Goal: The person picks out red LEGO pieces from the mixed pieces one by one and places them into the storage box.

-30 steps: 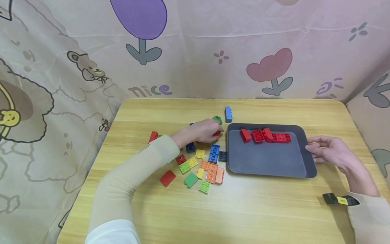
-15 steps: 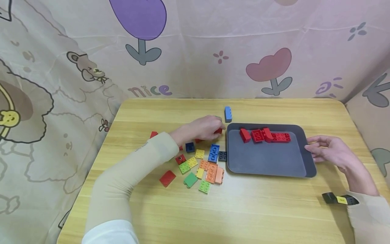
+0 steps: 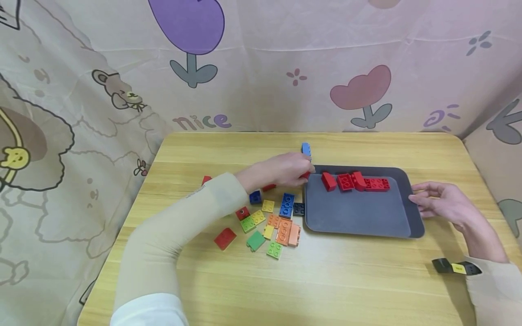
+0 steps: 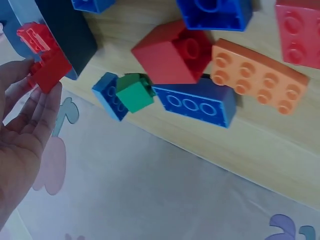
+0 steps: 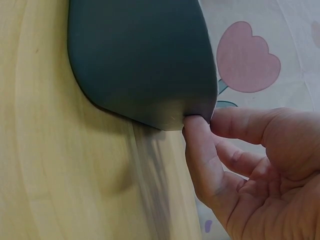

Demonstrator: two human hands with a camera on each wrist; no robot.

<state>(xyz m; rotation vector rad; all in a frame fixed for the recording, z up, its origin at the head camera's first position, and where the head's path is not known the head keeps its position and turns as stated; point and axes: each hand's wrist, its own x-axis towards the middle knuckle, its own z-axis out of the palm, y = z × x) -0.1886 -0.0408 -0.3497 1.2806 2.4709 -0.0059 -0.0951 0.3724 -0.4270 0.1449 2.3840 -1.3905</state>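
Note:
My left hand (image 3: pixel 287 170) pinches a red brick (image 4: pixel 54 72) between thumb and fingertips, over the left rim of the dark grey tray (image 3: pixel 359 215). Inside the tray, red bricks (image 3: pixel 345 182) form a row along the far side. At the tray's right end, my right hand (image 3: pixel 442 203) grips the rim between thumb and fingers; the right wrist view shows the fingertips at the tray's edge (image 5: pixel 150 95).
Left of the tray lie several loose bricks: orange (image 3: pixel 283 232), blue (image 3: pixel 287 205), yellow (image 3: pixel 268 206), green (image 3: pixel 255 241) and a red piece (image 3: pixel 225 238). A light blue brick (image 3: pixel 306 149) stands behind the tray's far left corner. A patterned curtain hangs behind the table.
My left hand has moved right from the brick pile to the tray's left rim, carrying the red brick. The right hand and the tray have stayed in place.

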